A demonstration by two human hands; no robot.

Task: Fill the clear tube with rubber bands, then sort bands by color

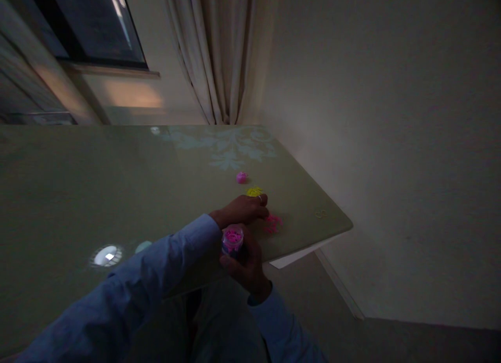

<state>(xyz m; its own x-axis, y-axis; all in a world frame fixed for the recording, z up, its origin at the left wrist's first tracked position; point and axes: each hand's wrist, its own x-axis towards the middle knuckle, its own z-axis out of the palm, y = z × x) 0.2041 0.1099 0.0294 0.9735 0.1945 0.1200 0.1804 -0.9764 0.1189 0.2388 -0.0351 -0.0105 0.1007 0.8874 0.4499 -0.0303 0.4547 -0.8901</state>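
Note:
My right hand (248, 261) is wrapped round a small clear jar (232, 239) with bright pink bits inside, held near the table's front edge. My left hand (246, 209) reaches across just beyond the jar, its fingers curled down at a loose pile of pink pieces (273, 224); whether something is pinched there is hidden. A ring shows on one of its fingers. Right behind that hand lies a small heap of yellow pieces (254, 191). Farther back sits a pink clump (241, 177), too small to make out exactly.
The greenish glossy table (164, 180) carries a pale floral pattern toward the back. A pair of small ring shapes (321, 214) lies near its right corner. A wall (391, 144) rises on the right; a curtain (219, 50) and a window (94, 24) stand beyond the far edge.

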